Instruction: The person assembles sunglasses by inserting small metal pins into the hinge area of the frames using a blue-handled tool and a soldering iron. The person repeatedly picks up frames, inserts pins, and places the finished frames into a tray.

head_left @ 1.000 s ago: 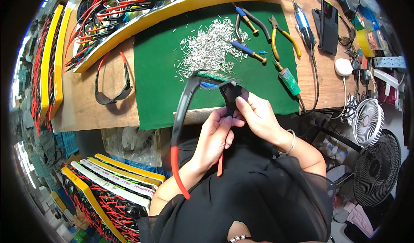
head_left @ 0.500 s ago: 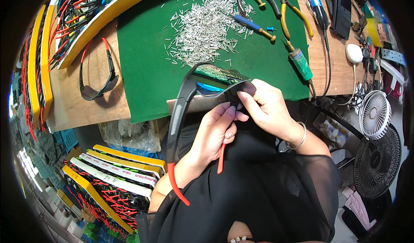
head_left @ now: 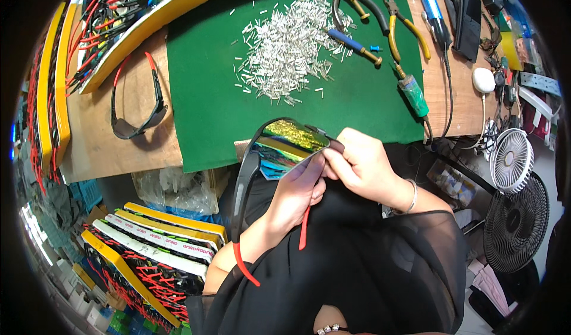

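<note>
Between my two hands is a pair of sunglasses [head_left: 244,186] with a black frame, red temple tips and a mirrored lens that reflects yellow and green. My left hand [head_left: 301,187] is closed on the lower side of the lens, near the red-tipped arm that hangs beneath it. At the frame's right end, my right hand [head_left: 364,164] pinches the corner by the hinge. What lies just under the fingertips is hidden. The glasses are held above my lap, in front of the near edge of the green mat [head_left: 208,127].
A heap of small silver pins [head_left: 285,49] lies on the mat. Right of it are blue-handled tools [head_left: 355,46], yellow-handled cutters [head_left: 392,32] and a green-handled tool [head_left: 413,94]. Other sunglasses [head_left: 140,130] lie left. Racks of glasses [head_left: 148,240] stand lower left; fans [head_left: 511,156] stand right.
The sunglasses have come down toward me and turned, so more of the mirrored lens shows. My right hand has shifted slightly down along with them; both hands still hold the frame.
</note>
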Demonstrator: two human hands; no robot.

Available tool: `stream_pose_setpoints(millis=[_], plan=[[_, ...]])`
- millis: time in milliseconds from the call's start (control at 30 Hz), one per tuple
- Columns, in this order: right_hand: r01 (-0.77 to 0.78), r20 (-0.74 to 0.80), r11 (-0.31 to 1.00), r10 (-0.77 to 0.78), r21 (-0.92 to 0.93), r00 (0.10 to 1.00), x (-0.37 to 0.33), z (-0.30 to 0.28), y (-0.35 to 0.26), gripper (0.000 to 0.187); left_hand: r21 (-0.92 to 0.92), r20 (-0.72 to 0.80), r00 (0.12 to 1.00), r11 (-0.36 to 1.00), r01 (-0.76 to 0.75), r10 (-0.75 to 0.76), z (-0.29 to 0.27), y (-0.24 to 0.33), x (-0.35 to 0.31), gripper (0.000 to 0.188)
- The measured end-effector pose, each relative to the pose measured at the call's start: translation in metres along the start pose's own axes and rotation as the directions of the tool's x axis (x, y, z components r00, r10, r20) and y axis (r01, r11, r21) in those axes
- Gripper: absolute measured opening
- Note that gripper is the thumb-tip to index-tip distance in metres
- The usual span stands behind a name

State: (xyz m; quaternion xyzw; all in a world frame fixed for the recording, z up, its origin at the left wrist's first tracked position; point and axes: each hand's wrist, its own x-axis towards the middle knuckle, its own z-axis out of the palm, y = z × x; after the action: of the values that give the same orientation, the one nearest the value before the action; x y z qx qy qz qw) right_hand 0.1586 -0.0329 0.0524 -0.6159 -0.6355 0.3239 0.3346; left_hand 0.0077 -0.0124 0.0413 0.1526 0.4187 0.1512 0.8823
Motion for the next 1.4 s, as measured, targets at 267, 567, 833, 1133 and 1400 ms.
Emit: stream_pose_setpoints(millis=[267,567,833,1133,1400], plan=[[-0.098,-0.259,0.819,-0.063,-0.565,0.964,0.009,-0.103,0.021,0.030,-0.252,0.051,0.992,0.959,0.129,-0.120,-0.007,0.004,-0.001,0.023],[-0.089,-0.181,0.830,-0.014,-0.550,0.983,0.014,-0.086,0.062,0.038,-0.255,0.097,0.981,0.948,0.190,-0.170,-0.013,0.003,0.004,0.024],[-0.015,0.189,0.956,0.073,-0.293,0.979,0.029,-0.062,0.010,0.039,-0.142,0.045,0.984,0.973,0.179,-0.174,-0.008,0.004,0.008,0.027],[-0.006,0.128,0.853,0.085,-0.522,0.988,0.039,-0.039,0.013,0.033,-0.085,0.032,0.979,0.976,0.202,-0.200,-0.008,0.011,0.008,0.028],[0.057,0.176,0.837,0.048,-0.545,0.983,0.042,-0.037,0.015,0.040,-0.080,0.049,0.974,0.971,0.225,-0.221,-0.010,0.006,0.010,0.027]])
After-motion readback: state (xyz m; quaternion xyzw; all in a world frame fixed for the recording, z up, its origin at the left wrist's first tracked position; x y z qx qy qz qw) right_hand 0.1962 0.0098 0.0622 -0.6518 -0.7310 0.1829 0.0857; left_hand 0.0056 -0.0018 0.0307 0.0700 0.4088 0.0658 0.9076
